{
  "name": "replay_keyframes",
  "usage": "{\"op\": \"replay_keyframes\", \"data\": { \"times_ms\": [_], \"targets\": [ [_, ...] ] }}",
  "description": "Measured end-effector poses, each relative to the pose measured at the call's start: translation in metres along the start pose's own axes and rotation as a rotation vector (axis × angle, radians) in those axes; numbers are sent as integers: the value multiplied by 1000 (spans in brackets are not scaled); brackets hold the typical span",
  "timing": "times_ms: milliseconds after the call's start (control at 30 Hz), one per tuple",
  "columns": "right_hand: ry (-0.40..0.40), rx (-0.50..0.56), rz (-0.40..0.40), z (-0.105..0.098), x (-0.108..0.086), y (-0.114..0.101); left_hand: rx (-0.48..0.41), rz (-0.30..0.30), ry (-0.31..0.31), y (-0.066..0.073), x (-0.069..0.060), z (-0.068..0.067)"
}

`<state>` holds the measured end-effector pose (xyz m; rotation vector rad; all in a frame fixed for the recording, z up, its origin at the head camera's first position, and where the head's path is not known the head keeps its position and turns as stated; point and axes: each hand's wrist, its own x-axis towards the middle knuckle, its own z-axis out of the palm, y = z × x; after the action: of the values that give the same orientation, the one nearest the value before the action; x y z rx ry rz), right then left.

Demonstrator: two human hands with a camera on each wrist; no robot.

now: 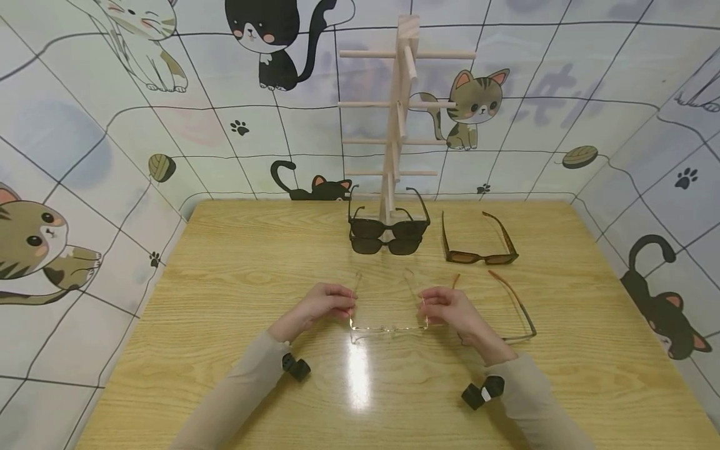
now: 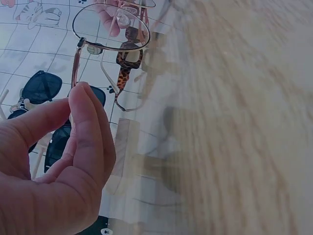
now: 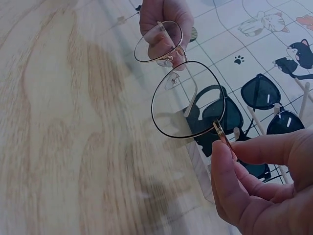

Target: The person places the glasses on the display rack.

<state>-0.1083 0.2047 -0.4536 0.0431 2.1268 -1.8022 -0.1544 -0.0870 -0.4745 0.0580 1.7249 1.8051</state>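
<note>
Thin gold-rimmed clear glasses (image 1: 388,329) are held between both hands, lenses toward the person and temples pointing away. My left hand (image 1: 326,305) pinches one temple between thumb and fingers; in the left wrist view that hand (image 2: 73,152) grips close to the hinge of a round lens rim (image 2: 111,49). The other temple is pinched by my right hand (image 1: 452,310). Seen from the right wrist, the right hand (image 3: 264,181) holds it just behind the hinge, beside the round rim (image 3: 152,105). Both lenses show there.
A wooden rack (image 1: 400,119) with pegs stands at the back, two dark sunglasses (image 1: 388,230) at its lowest part. Brown tortoiseshell glasses (image 1: 482,257) lie right of it. Nearer, glasses with orange-tipped temples (image 1: 520,306) lie partly behind my right hand. Cat-patterned sheeting surrounds the table (image 1: 242,250).
</note>
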Motion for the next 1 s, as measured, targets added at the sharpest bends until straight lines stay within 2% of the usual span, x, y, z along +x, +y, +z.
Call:
{"op": "replay_keyframes", "data": {
  "times_ms": [600,1000],
  "targets": [
    [-28,89,-34,-4,-13,-21,-52,48,22,23,-17,6],
    [-22,105,-49,-5,-23,-32,-38,98,-13,39,-28,10]
  ]
}}
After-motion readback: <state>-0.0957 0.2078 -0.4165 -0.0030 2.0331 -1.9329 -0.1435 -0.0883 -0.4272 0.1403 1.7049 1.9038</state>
